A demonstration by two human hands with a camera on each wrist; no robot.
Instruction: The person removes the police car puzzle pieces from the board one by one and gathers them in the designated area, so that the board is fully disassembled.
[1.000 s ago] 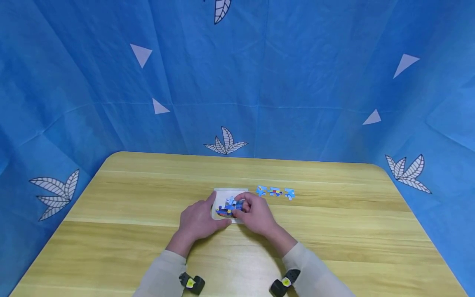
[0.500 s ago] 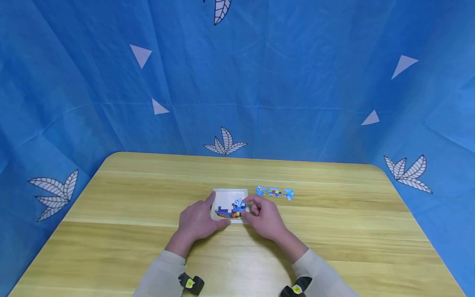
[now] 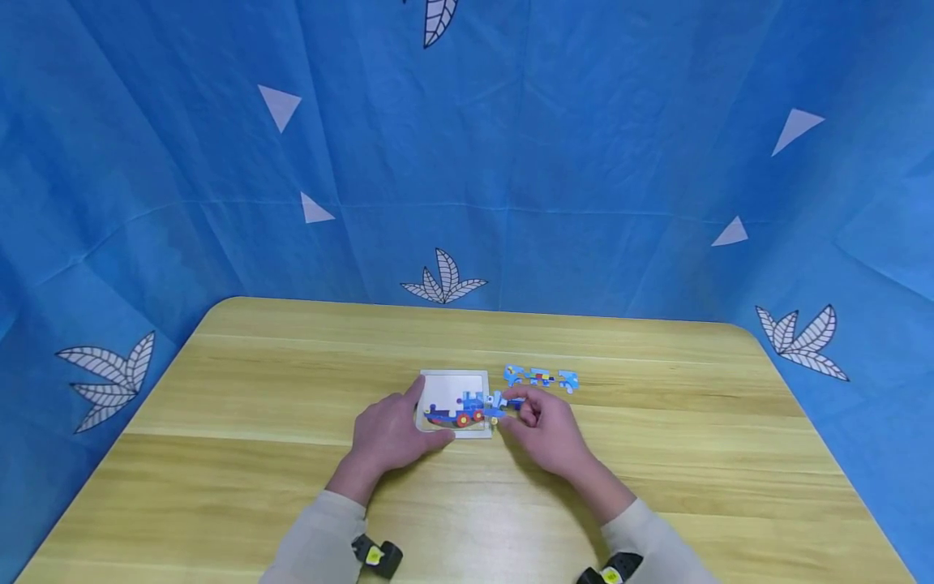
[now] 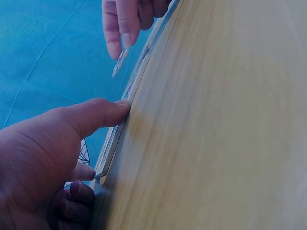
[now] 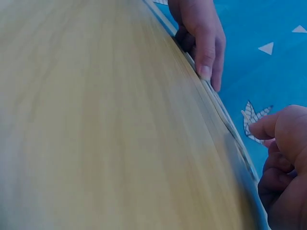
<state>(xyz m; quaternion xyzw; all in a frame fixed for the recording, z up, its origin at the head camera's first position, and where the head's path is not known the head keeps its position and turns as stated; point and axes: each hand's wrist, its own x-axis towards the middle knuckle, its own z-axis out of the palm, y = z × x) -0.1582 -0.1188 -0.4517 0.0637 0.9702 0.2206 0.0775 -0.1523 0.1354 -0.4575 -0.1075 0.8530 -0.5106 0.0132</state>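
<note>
A square jigsaw puzzle tray [image 3: 452, 383] with a pale rim lies on the table, its lower part showing a blue train with red wheels. My left hand [image 3: 394, 430] holds the tray by its left side, thumb along the near edge and index finger up the left edge. My right hand [image 3: 543, 430] pinches a light-blue jigsaw piece [image 3: 494, 405] between thumb and index finger, over the tray's right rim. In the left wrist view that jigsaw piece [image 4: 120, 62] is tilted and raised above the tray. Just behind it a dark-blue piece [image 3: 516, 403] shows partly, overlapped by the right fingers.
Several loose puzzle pieces [image 3: 541, 377] lie in a row on the wooden table [image 3: 292, 349], right of the tray's far corner. A blue patterned cloth [image 3: 584, 162] hangs behind the table. Each sleeve carries a black wrist device [image 3: 378, 556].
My right hand has moved right from over the tray to its right rim, carrying the piece and uncovering the train picture. The left hand stays at the tray.
</note>
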